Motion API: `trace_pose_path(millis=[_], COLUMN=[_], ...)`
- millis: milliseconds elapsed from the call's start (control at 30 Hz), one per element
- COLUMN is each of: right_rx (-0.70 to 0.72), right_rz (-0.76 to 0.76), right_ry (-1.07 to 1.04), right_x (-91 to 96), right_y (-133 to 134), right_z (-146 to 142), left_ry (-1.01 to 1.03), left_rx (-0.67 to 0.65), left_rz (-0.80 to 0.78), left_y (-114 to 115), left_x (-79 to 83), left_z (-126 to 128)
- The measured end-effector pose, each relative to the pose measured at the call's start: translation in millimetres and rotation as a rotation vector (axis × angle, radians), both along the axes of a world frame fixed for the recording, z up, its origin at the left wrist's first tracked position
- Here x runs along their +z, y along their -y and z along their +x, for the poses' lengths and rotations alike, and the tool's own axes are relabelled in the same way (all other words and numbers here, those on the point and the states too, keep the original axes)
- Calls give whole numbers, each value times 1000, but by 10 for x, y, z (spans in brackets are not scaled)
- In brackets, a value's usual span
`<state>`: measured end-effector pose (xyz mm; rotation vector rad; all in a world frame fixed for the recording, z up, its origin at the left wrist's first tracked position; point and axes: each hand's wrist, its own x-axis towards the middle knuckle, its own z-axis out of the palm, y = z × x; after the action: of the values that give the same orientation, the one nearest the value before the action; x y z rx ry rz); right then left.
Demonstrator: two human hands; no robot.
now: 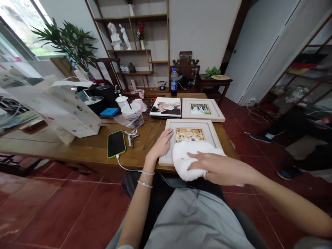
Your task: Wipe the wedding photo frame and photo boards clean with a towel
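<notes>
A light wooden picture frame (pixel 214 133) with a small photo (pixel 189 134) lies flat at the table's near edge. My left hand (pixel 163 143) rests on the frame's left side, fingers stretched over its rim. A fluffy white cloth (pixel 184 157) is bunched in my right hand (pixel 207 164), its fingers pressed into the folds. The cloth covers the lower right of the frame and the bottom of the photo. Behind it lies a second picture frame (pixel 219 112), with an outdoor photo in it. Left of that sits a photo album (pixel 166 108) with a partly blurred cover.
On the wooden table (pixel 145 138) are a charging phone (pixel 116 143), a lidded cup (pixel 131 110) in plastic, a blue box (pixel 109 112), a dotted paper bag (pixel 75 114) and a dark drink bottle (pixel 174 83). A person's legs and shoes (pixel 261 137) show at right.
</notes>
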<state>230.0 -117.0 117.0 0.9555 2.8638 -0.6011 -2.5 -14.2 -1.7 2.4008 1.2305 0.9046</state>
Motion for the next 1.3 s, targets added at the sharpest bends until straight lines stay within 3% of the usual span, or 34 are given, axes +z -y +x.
trace_pose_path(millis=[167,367,500,600,733,833,967,1300], right_rx=[-43,-247,-358,-324,-186,-83,-100,-216], right_rz=[-88,180,347,360,370,427,448,431], right_ry=[-142,-115,-77,-48,13,116,210,228], right_x=[-29,-410,-495,-437,-407,-452,-436,-193], right_y=[-213,-599,-747,-667,-352,-139,-37,8], right_z=[101,-3,-254,-423,-564,-579,-385,637], left_ry=[-8,28,26,18,-26,-1,10,34], left_rx=[2,-4,-9,-28,-105,-49,-10,-23], left_rz=[-7,0,4,8,17,-13,-1,7], left_y=[1,-6,-17,-23,-19,-15,-21,-27], left_x=[3,-15,-24,-10,21,16,-24,-47], left_z=[-1,3,-4,-18,-34,-32,-21,-36])
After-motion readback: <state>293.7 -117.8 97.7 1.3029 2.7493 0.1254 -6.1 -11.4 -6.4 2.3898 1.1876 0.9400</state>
